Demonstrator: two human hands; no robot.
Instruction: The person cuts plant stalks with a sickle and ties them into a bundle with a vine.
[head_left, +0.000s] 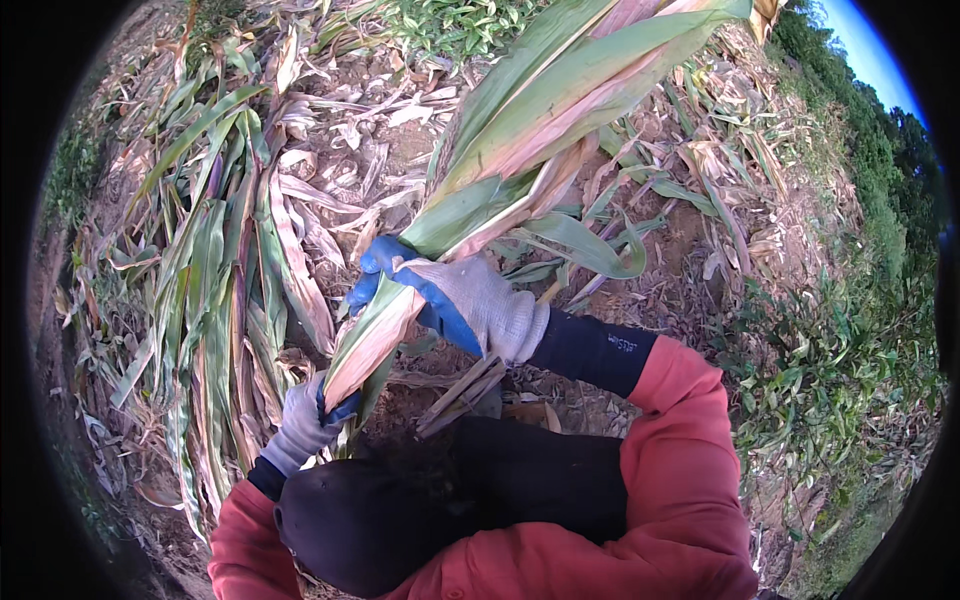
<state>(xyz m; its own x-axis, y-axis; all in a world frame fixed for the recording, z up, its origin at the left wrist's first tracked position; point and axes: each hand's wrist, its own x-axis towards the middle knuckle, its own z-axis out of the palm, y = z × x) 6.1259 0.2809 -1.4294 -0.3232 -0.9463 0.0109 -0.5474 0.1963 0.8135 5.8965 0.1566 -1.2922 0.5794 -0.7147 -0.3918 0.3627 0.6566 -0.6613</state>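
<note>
Both my hands wear white knit gloves with blue coated palms. A bundle of long green and pinkish-tan leaves, probably corn plants (555, 120), runs diagonally from low left to the top right. My right hand (450, 296) is closed around its middle, below where the leaves fan out. My left hand (315, 420) grips the lower end, its fingers partly hidden by the leaves and my wrist. To the left of my hands lies a large heap of similar cut leafy stalks (225, 300). Some dry stalk pieces (461, 394) lie just below my right hand.
Dry husks and leaves (360, 157) litter the brown soil. More cut stalks (720, 195) lie at the upper right. Leafy green bushes (832, 352) stand on the right, and a low green plant (465, 22) grows at the top. Trees (870, 142) rise beyond.
</note>
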